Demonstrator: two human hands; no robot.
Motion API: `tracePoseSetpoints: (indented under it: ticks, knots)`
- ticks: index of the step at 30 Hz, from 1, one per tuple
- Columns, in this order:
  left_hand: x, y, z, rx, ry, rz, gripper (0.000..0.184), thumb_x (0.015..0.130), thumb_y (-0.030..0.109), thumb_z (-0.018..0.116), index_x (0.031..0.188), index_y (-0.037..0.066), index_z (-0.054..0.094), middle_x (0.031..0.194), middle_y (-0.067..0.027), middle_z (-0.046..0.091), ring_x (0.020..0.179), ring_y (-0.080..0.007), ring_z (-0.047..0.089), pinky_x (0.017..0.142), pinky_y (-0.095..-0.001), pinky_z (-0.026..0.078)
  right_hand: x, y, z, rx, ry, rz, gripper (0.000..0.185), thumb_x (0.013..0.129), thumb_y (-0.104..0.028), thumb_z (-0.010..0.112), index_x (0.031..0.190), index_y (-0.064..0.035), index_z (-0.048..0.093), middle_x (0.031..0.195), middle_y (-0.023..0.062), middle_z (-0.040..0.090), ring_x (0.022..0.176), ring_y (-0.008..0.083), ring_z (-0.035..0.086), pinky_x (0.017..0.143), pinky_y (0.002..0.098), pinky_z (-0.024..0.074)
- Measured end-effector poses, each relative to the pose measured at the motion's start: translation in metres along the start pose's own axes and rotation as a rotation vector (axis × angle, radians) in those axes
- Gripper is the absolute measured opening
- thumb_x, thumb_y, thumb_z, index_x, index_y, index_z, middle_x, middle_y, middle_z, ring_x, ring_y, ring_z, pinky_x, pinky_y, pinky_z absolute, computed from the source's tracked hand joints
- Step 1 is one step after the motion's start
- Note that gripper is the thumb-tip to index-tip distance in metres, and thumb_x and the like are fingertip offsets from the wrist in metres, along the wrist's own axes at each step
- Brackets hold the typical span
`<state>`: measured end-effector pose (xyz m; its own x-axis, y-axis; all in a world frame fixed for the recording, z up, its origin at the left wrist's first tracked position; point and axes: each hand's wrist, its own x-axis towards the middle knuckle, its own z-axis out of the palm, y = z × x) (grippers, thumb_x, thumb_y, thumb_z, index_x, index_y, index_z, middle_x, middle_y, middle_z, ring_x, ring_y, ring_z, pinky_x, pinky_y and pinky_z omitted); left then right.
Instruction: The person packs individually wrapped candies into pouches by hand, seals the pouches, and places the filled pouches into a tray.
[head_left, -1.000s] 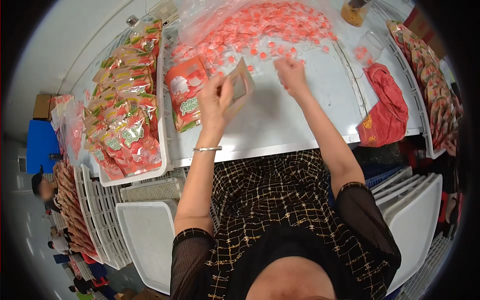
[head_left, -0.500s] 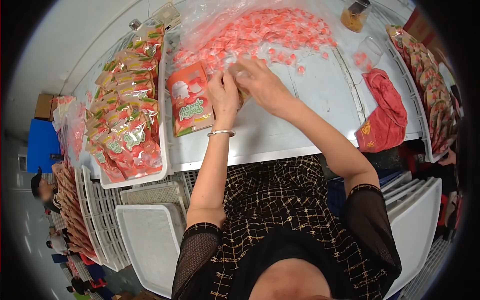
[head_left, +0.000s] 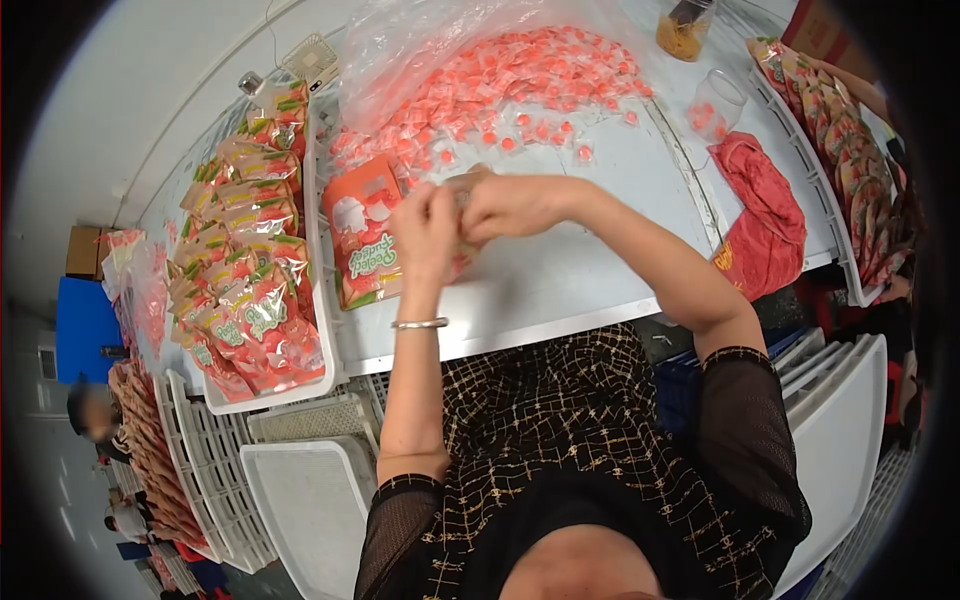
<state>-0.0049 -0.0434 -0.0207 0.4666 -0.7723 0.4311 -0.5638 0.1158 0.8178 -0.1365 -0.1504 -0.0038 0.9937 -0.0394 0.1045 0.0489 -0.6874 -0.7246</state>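
My left hand (head_left: 425, 228), with a silver bangle on its wrist, is closed with thumb and fingers pinched at the upper edge of a candy pouch. Close against it, my right hand (head_left: 515, 207) is closed on the same edge from the other side. The candy pouch (head_left: 462, 262) is mostly hidden behind the hands; a red and tan patch of it shows below them. Left of my hands, a flat red and brown "Peeled Fudge" pouch (head_left: 365, 255) lies on the table. Beyond them spreads a heap of small wrapped red candies (head_left: 540, 75).
A white tray of filled pouches (head_left: 327, 370) stands at left, another tray (head_left: 815, 185) at right. A red cloth (head_left: 765, 220), a clear jar with candies (head_left: 715, 105) and a small fan (head_left: 310, 60) are on the table (head_left: 590, 260). Another person's arm (head_left: 850, 82) reaches in at far right.
My view has shifted slightly. Both hands have come nearer to me, and the right hand has turned in closer beside the left at the pouch's upper edge.
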Motion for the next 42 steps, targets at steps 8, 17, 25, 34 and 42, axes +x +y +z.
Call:
tracePoseSetpoints:
  ticks: [8, 17, 25, 34, 42]
  knots:
    - [-0.015, 0.012, -0.040, -0.169, 0.026, -0.119, 0.024, 0.085, 0.012, 0.055, 0.065, 0.000, 0.047, 0.060, 0.0063, 0.039, 0.059, -0.0030, 0.032, 0.051, -0.0219, 0.027, -0.029, 0.208, 0.001, -0.660, 0.644, 0.463, 0.040, 0.088, -0.028, 0.053, 0.120, -0.0044, 0.053, 0.114, 0.0121, 0.058, 0.107, 0.0290, 0.053, 0.093, 0.0424, 0.0393]
    - [-0.044, 0.019, -0.058, -0.471, 0.062, -0.323, 0.027, 0.086, 0.012, 0.055, 0.062, 0.006, 0.046, 0.061, 0.0080, 0.041, 0.058, -0.0024, 0.032, 0.052, -0.0210, 0.025, -0.076, 0.159, 0.005, -0.158, 0.810, 0.524, 0.038, 0.090, -0.027, 0.048, 0.123, -0.0071, 0.051, 0.132, 0.0136, 0.046, 0.122, 0.0315, 0.042, 0.100, 0.0458, 0.0317]
    - [-0.053, 0.027, -0.066, -0.448, 0.020, -0.252, 0.029, 0.087, 0.012, 0.054, 0.060, 0.006, 0.043, 0.061, 0.0073, 0.037, 0.059, -0.0024, 0.030, 0.052, -0.0214, 0.022, -0.081, 0.215, -0.007, -0.353, 0.604, 0.647, 0.036, 0.093, -0.028, 0.044, 0.119, -0.0063, 0.056, 0.122, 0.0090, 0.056, 0.117, 0.0235, 0.049, 0.098, 0.0309, 0.0362]
    - [-0.058, 0.046, -0.064, -0.538, 0.096, -0.338, 0.032, 0.088, 0.011, 0.053, 0.059, 0.008, 0.039, 0.061, 0.0071, 0.033, 0.059, -0.0027, 0.027, 0.053, -0.0206, 0.021, -0.126, 0.176, -0.013, -0.031, 0.817, 0.920, 0.038, 0.076, -0.035, 0.066, 0.103, -0.0085, 0.067, 0.114, 0.0128, 0.060, 0.101, 0.0219, 0.058, 0.083, 0.0326, 0.0456]
    - [-0.063, 0.034, -0.068, -0.427, 0.063, -0.349, 0.027, 0.086, 0.017, 0.053, 0.062, 0.009, 0.044, 0.060, 0.0054, 0.042, 0.054, -0.0032, 0.037, 0.050, -0.0202, 0.030, -0.106, 0.182, 0.012, -0.324, 0.906, 0.911, 0.027, 0.069, -0.031, 0.071, 0.088, -0.0121, 0.066, 0.086, 0.0085, 0.065, 0.080, 0.0251, 0.062, 0.077, 0.0352, 0.0474]
